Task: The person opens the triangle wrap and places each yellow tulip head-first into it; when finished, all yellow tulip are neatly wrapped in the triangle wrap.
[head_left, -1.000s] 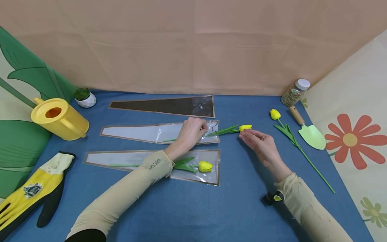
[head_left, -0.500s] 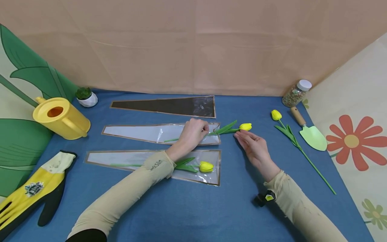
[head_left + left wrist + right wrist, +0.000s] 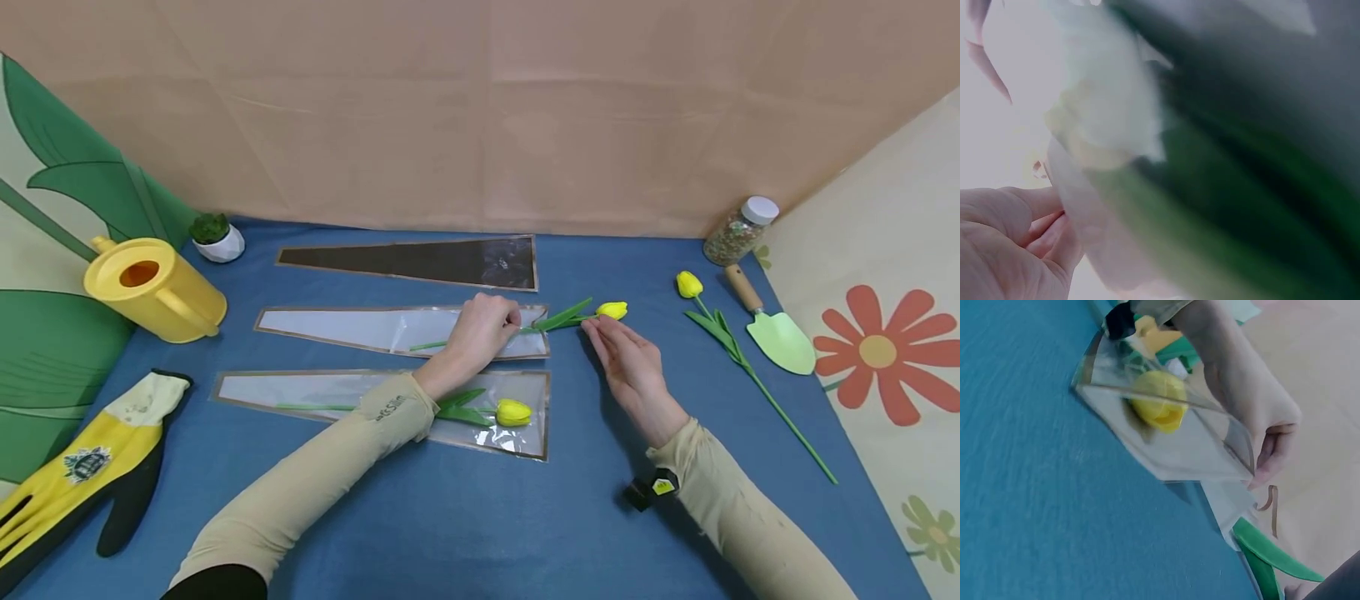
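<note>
My left hand [image 3: 483, 325] pinches the edge of the middle clear plastic flower sleeve [image 3: 330, 323] near its wide mouth, and the left wrist view shows those fingers at the film. A yellow tulip [image 3: 611, 310] lies with its stem inside this sleeve, its leaves [image 3: 562, 317] and bloom outside the mouth. Just below the bloom, my right hand [image 3: 628, 367] pinches the stem between thumb and fingers. In front, another sleeve [image 3: 300, 387] holds a whole yellow tulip [image 3: 513, 412], also visible in the right wrist view. A dark sleeve [image 3: 420, 262] lies flat behind.
To the right lie a loose yellow tulip [image 3: 738, 354] and a green trowel [image 3: 782, 340], with a lidded jar [image 3: 738, 232] behind. At left are a yellow watering can [image 3: 153, 292], a potted plant [image 3: 217, 239] and a yellow-black glove [image 3: 90, 467].
My right hand has slid a little left, from the bloom to the stem below it, and the leaves have spread upward. My left hand stays at the sleeve's mouth.
</note>
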A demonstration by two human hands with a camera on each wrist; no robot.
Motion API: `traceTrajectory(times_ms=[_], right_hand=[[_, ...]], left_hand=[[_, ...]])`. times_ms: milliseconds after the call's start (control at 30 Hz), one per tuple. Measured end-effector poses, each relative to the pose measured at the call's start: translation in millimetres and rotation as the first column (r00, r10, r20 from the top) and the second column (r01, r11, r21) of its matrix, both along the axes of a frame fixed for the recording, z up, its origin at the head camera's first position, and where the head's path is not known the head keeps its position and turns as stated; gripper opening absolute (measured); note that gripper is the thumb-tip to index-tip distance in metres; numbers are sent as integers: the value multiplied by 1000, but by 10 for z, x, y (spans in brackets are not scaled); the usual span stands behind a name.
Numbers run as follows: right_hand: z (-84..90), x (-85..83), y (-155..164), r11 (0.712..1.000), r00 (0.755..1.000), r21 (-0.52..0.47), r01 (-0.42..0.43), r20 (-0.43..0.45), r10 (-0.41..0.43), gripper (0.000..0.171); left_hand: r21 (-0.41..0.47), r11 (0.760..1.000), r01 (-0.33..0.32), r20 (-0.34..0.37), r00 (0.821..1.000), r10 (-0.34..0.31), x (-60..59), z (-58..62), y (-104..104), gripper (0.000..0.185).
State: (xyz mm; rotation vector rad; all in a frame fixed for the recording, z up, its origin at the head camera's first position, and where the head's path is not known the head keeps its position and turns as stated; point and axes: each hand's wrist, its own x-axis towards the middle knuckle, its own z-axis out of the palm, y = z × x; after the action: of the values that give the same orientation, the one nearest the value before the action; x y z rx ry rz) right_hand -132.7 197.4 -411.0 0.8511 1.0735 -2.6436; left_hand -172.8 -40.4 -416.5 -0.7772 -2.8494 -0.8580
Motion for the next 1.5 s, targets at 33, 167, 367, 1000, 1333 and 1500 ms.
traceTrajectory(times_ms=[33,167,367,1000,1333,1500], right_hand=[[11,-4,-5,1000,1000,-19,0,-9,0,57],[49,-29,-30,996,1000,-85,6,-10,-7,61],[99,-21,-55,997,1000,-76,21,0,-21,62],[96,83,-54,995,999,-92,47,21,-45,68],[33,84,-95,997,1000,-75,15,-1,-15,66],[43,77,-93,998,999,-36,43,-9,-43,64]], left_hand=[[-1,1000,-1,-3,1000,1,0,4,1,11],[1,1000,-3,-2,1000,3,1,14,4,11],[4,1000,0,6,1000,0,-4,21,11,7],[-2,1000,-7,21,1000,7,-5,-1,5,8],[20,1000,2,7,1000,-3,4,-10,-4,14],[13,1000,1,7,1000,-1,9,0,-2,11]])
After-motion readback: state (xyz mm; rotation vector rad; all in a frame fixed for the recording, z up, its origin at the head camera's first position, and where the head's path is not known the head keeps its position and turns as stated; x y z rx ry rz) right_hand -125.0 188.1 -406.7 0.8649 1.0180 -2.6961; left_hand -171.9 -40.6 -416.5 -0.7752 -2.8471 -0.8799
